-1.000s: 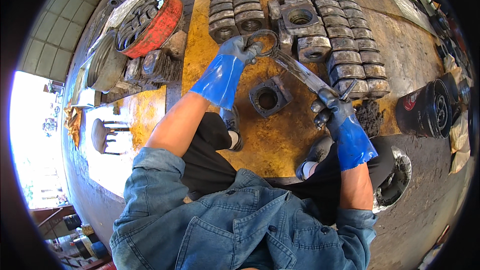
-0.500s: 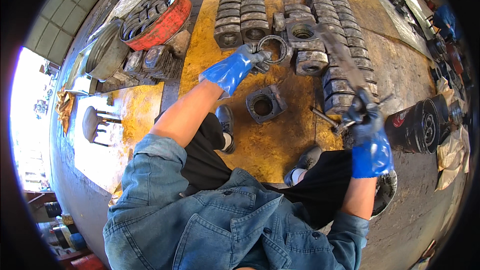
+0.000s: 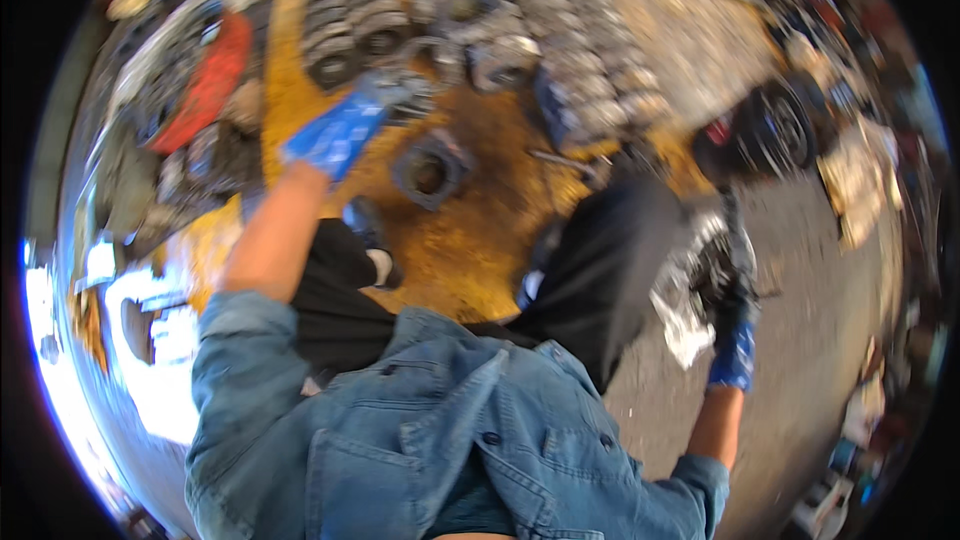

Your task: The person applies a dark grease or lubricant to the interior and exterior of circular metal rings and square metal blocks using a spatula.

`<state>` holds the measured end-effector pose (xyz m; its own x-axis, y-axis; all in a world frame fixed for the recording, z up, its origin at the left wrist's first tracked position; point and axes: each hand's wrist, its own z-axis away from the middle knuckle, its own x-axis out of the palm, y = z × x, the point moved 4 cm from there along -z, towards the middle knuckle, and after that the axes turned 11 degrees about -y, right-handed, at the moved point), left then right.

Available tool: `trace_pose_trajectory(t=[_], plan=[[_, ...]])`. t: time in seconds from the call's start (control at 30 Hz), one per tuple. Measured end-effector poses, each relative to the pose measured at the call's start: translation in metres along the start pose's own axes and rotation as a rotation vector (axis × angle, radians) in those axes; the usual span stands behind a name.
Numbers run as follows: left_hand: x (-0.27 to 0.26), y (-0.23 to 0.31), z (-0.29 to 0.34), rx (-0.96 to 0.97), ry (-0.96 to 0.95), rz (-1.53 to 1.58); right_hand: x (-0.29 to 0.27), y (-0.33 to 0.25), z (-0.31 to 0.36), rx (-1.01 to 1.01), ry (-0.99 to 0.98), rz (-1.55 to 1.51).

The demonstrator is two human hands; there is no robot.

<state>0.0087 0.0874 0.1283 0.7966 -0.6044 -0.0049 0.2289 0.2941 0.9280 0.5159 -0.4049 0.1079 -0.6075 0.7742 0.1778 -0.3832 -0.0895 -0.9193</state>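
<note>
In the head view, my left hand [image 3: 392,95], in a blue and grey glove, pinches a dark metal ring [image 3: 438,58] and holds it up over the yellow floor sheet. Below the ring a square metal block [image 3: 430,170] with a round hole lies between my feet. Far to the right, my gloved right hand [image 3: 735,305] is closed round a long, narrow dark tool [image 3: 732,215], whose kind the blur hides. That hand is beside or over a plastic-lined tub [image 3: 683,325] with dark contents.
Rows of stacked metal blocks [image 3: 575,35] stand ahead, with shorter stacks [image 3: 345,15] to their left. A red-rimmed drum [image 3: 215,80] of parts is at the far left. A black bucket [image 3: 765,130] lies tilted at right, near crumpled brown paper [image 3: 862,180]. A metal bar [image 3: 565,158] lies near my right knee.
My view has turned rightward. The right hand has drawn back from the stacked blocks to the tub, still gripping the long tool. The left hand keeps the ring.
</note>
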Motion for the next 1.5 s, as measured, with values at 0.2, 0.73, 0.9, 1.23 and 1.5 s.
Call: trace_pose_trajectory(t=[0.2, 0.73, 0.9, 1.23, 1.5], plan=[[0.02, -0.006, -0.005, -0.083, 0.041, 0.017, -0.086, 0.09, 0.051, 0.108, 0.246, 0.48], [-0.005, -0.055, -0.035, -0.101, -0.065, 0.082, -0.11, 0.177, 0.128, -0.286, 0.337, 1.94], [0.001, -0.048, -0.024, -0.116, -0.063, 0.036, -0.086, 0.107, 0.15, 0.037, 0.05, 1.905], [0.012, -0.042, -0.021, -0.128, -0.034, 0.024, -0.169, 0.192, 0.025, 0.163, 0.544, -0.756], [-0.009, -0.06, -0.019, -0.144, -0.031, 0.054, -0.161, 0.225, 0.03, 0.147, 0.622, -0.841]])
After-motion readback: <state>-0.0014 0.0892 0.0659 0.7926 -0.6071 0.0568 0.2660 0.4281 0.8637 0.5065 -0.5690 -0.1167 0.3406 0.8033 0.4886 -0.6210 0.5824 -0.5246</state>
